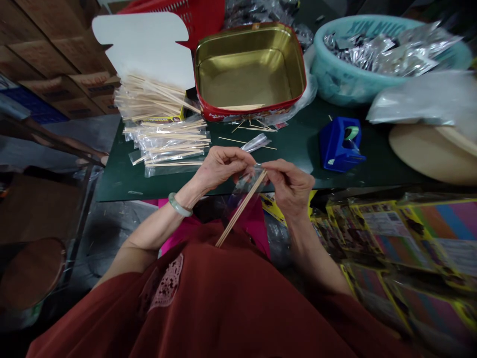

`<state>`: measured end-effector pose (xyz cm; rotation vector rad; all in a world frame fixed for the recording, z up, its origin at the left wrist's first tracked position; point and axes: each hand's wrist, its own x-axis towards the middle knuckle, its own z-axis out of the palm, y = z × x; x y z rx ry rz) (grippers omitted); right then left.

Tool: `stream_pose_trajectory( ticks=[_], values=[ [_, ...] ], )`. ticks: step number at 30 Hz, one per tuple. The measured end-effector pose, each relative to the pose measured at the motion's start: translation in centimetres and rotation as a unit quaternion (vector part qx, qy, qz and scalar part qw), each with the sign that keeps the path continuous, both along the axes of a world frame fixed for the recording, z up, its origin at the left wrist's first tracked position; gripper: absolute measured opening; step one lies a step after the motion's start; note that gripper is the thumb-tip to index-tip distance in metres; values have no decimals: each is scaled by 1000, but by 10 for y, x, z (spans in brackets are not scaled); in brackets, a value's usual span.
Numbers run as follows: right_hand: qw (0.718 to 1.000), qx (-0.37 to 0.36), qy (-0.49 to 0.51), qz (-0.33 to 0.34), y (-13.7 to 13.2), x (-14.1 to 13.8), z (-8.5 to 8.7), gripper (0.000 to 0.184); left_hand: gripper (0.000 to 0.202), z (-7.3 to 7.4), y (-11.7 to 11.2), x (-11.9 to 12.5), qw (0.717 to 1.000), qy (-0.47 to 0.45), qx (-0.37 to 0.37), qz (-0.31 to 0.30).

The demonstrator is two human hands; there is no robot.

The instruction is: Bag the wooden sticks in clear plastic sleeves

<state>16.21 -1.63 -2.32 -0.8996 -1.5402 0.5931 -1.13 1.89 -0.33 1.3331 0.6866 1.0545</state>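
Left hand [227, 166] and right hand [288, 184] both pinching clear bag [238, 191] at desk [298, 141] front edge; thin sticks [240, 211] slant down from right fingertips. Tape dispenser [335, 149] near same edge.

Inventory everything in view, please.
Held sticks: few, tan, centre
Held bag: one, clear, centre
Bagged sticks: many, tan, left
Box flap: one, white, left
Tin: one, red-gold, back
Basket: one, red, behind tin
Basin: one, teal, upper right
Packets: many, silver, in basin
Tape dispenser: one, blue, right
Table: one, green, centre
Cartons: several, brown, upper left
Packs: many, multicoloured, lower right
Bracelet: one, pale green, left wrist
Shirt: one, rust, bottom
Left hand: one, bare, centre
Right hand: one, bare, centre
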Motion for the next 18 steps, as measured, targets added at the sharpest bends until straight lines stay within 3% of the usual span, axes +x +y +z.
stream_pose_trajectory(
  ticks=[18],
  values=[
    [990, 97, -103, 1, -2, 9, 4, 24, 6, 5, 0, 2, 999, -17, -26, -36]
  ],
)
